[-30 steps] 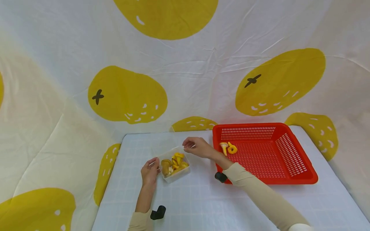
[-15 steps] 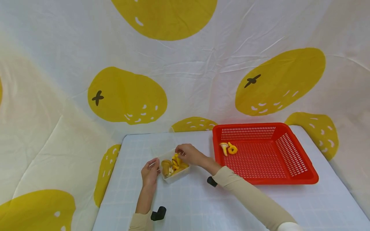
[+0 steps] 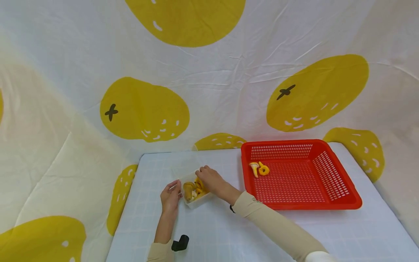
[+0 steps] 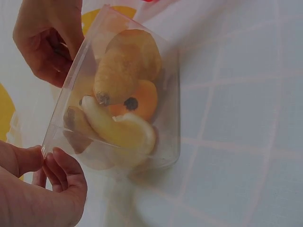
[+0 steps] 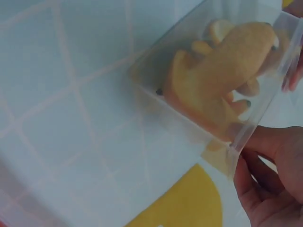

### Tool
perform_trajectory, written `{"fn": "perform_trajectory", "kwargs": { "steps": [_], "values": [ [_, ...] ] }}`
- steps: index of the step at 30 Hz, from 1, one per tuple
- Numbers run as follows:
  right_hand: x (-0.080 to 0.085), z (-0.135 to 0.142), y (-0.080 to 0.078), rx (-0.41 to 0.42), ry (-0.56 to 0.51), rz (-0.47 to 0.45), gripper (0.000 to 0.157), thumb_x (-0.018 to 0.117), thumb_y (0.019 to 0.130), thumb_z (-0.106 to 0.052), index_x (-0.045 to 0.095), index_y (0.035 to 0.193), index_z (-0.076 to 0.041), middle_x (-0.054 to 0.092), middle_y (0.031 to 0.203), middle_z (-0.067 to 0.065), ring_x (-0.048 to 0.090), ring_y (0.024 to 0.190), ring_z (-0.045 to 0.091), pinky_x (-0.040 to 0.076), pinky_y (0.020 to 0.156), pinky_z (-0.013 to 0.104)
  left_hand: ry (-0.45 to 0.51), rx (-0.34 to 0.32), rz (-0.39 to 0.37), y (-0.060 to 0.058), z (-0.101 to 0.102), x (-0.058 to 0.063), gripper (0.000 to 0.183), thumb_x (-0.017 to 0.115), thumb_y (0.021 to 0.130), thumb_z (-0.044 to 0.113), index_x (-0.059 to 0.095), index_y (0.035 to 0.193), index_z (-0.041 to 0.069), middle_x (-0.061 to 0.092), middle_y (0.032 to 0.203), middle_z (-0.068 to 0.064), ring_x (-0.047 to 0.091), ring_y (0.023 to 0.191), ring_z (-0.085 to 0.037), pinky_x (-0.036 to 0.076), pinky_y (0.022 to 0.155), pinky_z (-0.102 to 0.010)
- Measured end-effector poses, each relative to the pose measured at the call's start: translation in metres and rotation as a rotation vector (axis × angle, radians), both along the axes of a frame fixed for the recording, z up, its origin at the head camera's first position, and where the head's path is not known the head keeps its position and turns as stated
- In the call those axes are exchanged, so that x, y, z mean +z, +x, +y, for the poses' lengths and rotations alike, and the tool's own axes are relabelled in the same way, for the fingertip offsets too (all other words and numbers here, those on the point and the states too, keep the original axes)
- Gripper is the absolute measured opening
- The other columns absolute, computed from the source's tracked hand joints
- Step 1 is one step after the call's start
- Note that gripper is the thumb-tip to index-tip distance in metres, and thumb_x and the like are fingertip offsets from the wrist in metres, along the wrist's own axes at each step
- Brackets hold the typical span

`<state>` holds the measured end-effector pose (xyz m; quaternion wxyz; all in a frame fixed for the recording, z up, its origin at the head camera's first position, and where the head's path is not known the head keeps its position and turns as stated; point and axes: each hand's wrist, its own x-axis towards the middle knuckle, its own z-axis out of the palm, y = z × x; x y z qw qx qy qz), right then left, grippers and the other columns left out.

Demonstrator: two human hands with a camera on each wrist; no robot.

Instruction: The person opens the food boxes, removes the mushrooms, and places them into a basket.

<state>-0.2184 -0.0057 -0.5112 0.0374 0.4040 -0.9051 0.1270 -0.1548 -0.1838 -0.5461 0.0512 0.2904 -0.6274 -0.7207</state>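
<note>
A clear plastic box (image 3: 199,201) holds several yellow and brown mushrooms (image 3: 188,191); in the left wrist view, mushrooms (image 4: 123,66) show through its wall. Its clear lid (image 3: 183,166) appears to stand open behind it. My left hand (image 3: 170,196) pinches the box rim at its left side, thumb against curled fingers (image 4: 66,165). My right hand (image 3: 211,181) reaches over the right side and hides part of the contents. In the right wrist view, this hand (image 5: 274,172) grips the rim near a corner, fingers outside the wall.
A red perforated plastic basket (image 3: 301,205) stands to the right on the white table (image 3: 209,233), with two mushrooms (image 3: 258,169) at its left end. A white cloth with yellow fruit prints (image 3: 144,109) hangs behind.
My right hand has moved left and down from above the box's right edge onto its rim, covering some mushrooms. My left hand stays at the left rim. The basket has not moved.
</note>
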Motion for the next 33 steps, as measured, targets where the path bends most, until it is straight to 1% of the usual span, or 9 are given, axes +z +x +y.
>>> {"fn": "perform_trajectory", "kwargs": {
  "steps": [2,4,6,10,12,16,21,25,33],
  "values": [
    [0.001,-0.002,0.000,-0.016,0.005,0.034,0.015,0.074,0.094,-0.002,0.070,0.108,-0.004,0.065,0.094,0.009,0.060,0.085,0.022,0.055,0.075,0.026,-0.001,0.001,0.005,0.000,-0.001,0.001,0.038,0.066,0.103,0.017,0.058,0.131,-0.007,0.065,0.103,-0.009,0.058,0.084,-0.013,0.053,0.068,-0.021],
    [0.003,-0.001,0.000,-0.032,-0.028,0.009,0.013,0.072,0.095,-0.001,0.071,0.107,-0.005,0.065,0.093,0.008,0.060,0.082,0.021,0.055,0.074,0.026,-0.003,0.003,0.008,0.000,-0.001,0.001,0.037,0.065,0.103,0.016,0.058,0.130,-0.008,0.065,0.101,-0.008,0.058,0.083,-0.013,0.053,0.067,-0.021],
    [0.006,0.002,-0.002,-0.045,-0.105,-0.069,0.013,0.070,0.095,0.001,0.072,0.107,-0.004,0.065,0.093,0.009,0.061,0.082,0.021,0.056,0.076,0.028,-0.004,0.004,0.008,0.001,-0.001,0.001,0.036,0.065,0.103,0.016,0.059,0.130,-0.007,0.065,0.102,-0.009,0.059,0.084,-0.013,0.053,0.067,-0.022],
    [0.013,0.011,-0.005,-0.054,-0.292,-0.276,0.015,0.069,0.095,0.003,0.072,0.109,0.000,0.065,0.097,0.011,0.061,0.087,0.022,0.056,0.084,0.031,-0.013,0.007,0.000,0.000,-0.001,0.000,0.035,0.065,0.103,0.016,0.060,0.129,-0.006,0.065,0.108,-0.013,0.060,0.087,-0.015,0.054,0.069,-0.022],
    [0.015,0.016,-0.007,-0.057,-0.350,-0.336,0.015,0.069,0.095,0.003,0.071,0.110,0.001,0.065,0.099,0.011,0.061,0.090,0.022,0.056,0.087,0.033,-0.012,0.003,0.001,0.000,-0.002,0.000,0.036,0.065,0.103,0.017,0.059,0.129,-0.006,0.065,0.112,-0.016,0.061,0.089,-0.016,0.054,0.070,-0.023],
    [0.017,0.027,-0.012,-0.078,-0.454,-0.415,0.017,0.069,0.096,0.002,0.070,0.112,0.001,0.067,0.103,0.010,0.063,0.095,0.023,0.057,0.089,0.032,-0.021,-0.005,-0.009,0.000,-0.002,0.000,0.037,0.065,0.103,0.019,0.059,0.131,-0.005,0.064,0.119,-0.020,0.061,0.091,-0.016,0.054,0.071,-0.022],
    [0.020,0.043,-0.018,-0.117,-0.552,-0.471,0.017,0.071,0.095,0.001,0.071,0.112,0.001,0.070,0.107,0.012,0.066,0.096,0.024,0.058,0.089,0.034,-0.018,-0.003,-0.003,0.001,-0.001,0.000,0.038,0.065,0.103,0.020,0.059,0.131,-0.006,0.065,0.113,-0.015,0.060,0.089,-0.014,0.053,0.070,-0.021],
    [0.021,0.059,-0.021,-0.150,-0.586,-0.474,0.016,0.073,0.095,-0.003,0.072,0.111,0.000,0.073,0.105,0.010,0.069,0.096,0.024,0.058,0.090,0.036,-0.005,0.009,0.019,0.000,0.000,0.000,0.037,0.066,0.103,0.018,0.059,0.129,-0.007,0.066,0.108,-0.013,0.059,0.086,-0.013,0.052,0.068,-0.021],
    [0.026,0.091,-0.024,-0.233,-0.635,-0.537,0.020,0.076,0.094,-0.010,0.073,0.112,-0.002,0.073,0.103,0.007,0.069,0.098,0.025,0.058,0.087,0.038,-0.023,0.015,-0.006,-0.001,0.000,-0.001,0.034,0.065,0.103,0.017,0.059,0.129,-0.005,0.065,0.114,-0.017,0.059,0.086,-0.014,0.052,0.068,-0.020]
  ]
}}
